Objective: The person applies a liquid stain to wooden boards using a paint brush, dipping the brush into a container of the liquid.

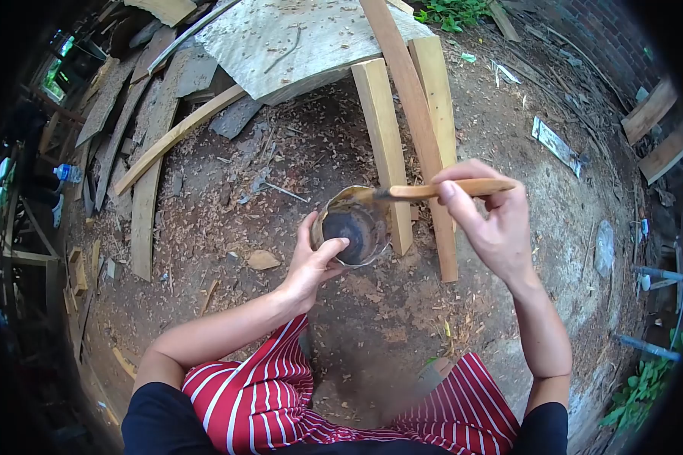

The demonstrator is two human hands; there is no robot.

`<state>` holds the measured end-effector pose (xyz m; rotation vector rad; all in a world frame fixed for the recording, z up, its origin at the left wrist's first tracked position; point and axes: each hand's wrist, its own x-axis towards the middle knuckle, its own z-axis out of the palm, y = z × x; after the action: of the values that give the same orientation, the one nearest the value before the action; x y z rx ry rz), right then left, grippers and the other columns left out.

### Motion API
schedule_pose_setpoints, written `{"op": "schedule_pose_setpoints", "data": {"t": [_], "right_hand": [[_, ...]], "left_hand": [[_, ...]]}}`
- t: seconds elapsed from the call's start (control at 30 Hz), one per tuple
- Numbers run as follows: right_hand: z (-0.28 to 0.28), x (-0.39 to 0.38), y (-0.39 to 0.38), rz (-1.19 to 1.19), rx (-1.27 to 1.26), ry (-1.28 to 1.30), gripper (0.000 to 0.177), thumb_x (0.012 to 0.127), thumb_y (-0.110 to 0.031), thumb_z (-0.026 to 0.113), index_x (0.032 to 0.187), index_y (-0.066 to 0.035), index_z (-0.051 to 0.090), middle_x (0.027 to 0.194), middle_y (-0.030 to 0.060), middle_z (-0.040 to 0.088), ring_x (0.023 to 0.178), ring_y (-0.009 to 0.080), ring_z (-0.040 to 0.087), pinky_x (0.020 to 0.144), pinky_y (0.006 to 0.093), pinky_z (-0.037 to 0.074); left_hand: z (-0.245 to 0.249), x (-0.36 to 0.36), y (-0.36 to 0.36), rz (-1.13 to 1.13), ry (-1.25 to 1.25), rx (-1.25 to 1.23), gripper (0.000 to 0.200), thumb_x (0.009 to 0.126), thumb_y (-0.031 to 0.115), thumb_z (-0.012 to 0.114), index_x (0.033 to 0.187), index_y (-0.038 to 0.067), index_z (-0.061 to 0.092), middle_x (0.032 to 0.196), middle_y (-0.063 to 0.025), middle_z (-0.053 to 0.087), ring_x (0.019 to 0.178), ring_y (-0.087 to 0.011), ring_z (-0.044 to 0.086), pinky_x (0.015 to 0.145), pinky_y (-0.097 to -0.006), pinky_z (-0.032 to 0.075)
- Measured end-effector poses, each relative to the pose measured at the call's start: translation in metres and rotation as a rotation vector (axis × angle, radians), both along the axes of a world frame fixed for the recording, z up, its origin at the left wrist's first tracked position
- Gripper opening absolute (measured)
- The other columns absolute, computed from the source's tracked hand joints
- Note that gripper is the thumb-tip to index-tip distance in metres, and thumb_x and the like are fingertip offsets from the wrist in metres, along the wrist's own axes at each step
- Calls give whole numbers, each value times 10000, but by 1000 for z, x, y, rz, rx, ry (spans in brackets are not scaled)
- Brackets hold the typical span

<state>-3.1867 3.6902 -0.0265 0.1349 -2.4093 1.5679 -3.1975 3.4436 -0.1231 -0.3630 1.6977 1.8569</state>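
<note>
My left hand (316, 262) grips a round, stained tin can (369, 260) by its left side, thumb over the rim and inside. Dark material covers the bottom of the can, and brown smears coat its inner wall. In my right hand (489, 220) is a paintbrush (413, 192), pinched by its wooden handle and lying nearly level. Its dark end reaches over the can's far rim, with the tip overlapping the opening. Just beyond the can, two pale wooden beams (383, 144) and a longer reddish-brown plank (413, 98) lean up onto a slab.
A wide pale slab (311, 38) scattered with chips supports the timber's far ends. Old boards (148, 197) are piled at the left. Wood shavings cover the dirt ground (387, 326). A plastic bottle (68, 173) lies far left, and clear plastic litter (604, 246) at right.
</note>
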Motion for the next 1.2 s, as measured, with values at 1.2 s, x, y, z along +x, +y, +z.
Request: {"op": "schedule_pose_setpoints", "data": {"t": [1.2], "right_hand": [[-59,-37,-4,-94,281,28,225,868,-197,631,1015,-41,699,884,109,720,805,181,708,725,296,555]], "left_hand": [[-20,-6,-24,-24,-81,-19,741,861,361,604,1473,213,214,1392,-113,372,1247,-275,439,1011,-517,397]]}}
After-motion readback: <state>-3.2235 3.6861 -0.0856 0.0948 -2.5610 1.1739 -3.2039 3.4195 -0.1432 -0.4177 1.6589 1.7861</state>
